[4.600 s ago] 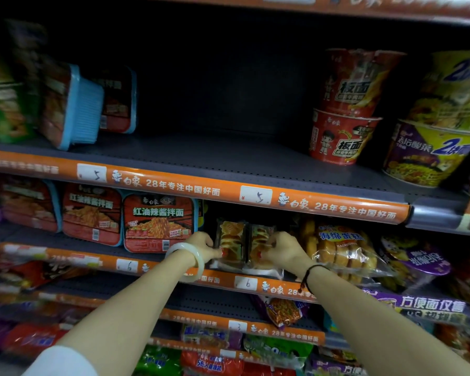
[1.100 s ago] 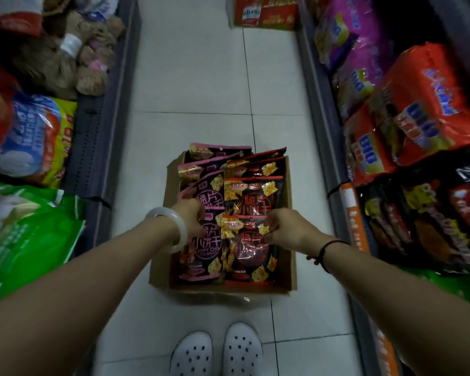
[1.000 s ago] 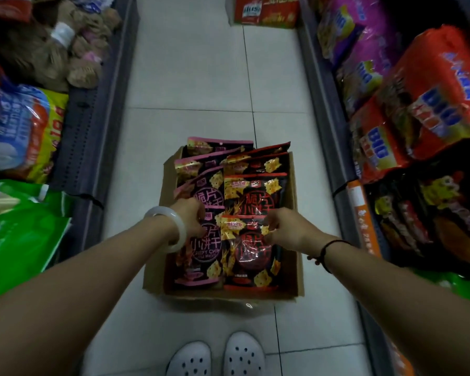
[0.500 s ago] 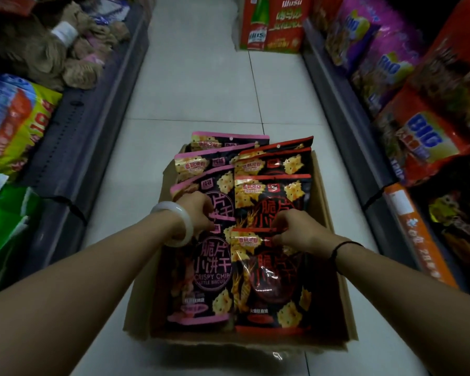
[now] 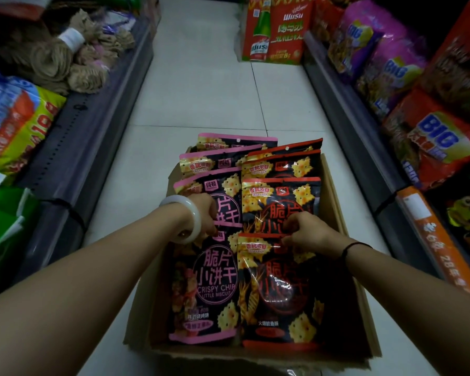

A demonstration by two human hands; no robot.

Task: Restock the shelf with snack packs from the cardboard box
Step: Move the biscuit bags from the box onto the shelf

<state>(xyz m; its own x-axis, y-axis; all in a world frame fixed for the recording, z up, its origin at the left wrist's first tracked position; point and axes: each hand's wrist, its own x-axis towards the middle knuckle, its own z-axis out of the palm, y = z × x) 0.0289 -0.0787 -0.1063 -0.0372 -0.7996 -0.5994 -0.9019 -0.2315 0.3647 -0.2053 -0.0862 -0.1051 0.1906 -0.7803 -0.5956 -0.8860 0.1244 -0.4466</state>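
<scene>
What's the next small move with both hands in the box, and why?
Probably lift both front packs straight up out of the cardboard box. The left hand pinches the top edge of the front pink-trimmed pack, and the right hand pinches the top edge of the front red-trimmed pack. Both packs lie in the box, overlapping those behind.

The cardboard box (image 5: 334,194) sits on the floor (image 5: 201,90) of the aisle, between the left shelf (image 5: 92,126) and the right shelf (image 5: 345,118). Snack packs (image 5: 215,280) lie in it in two overlapping rows, side by side. Behind the box, a beer carton (image 5: 272,31) stands by the right shelf. Twine bundles (image 5: 52,61) lie on the left shelf.
</scene>
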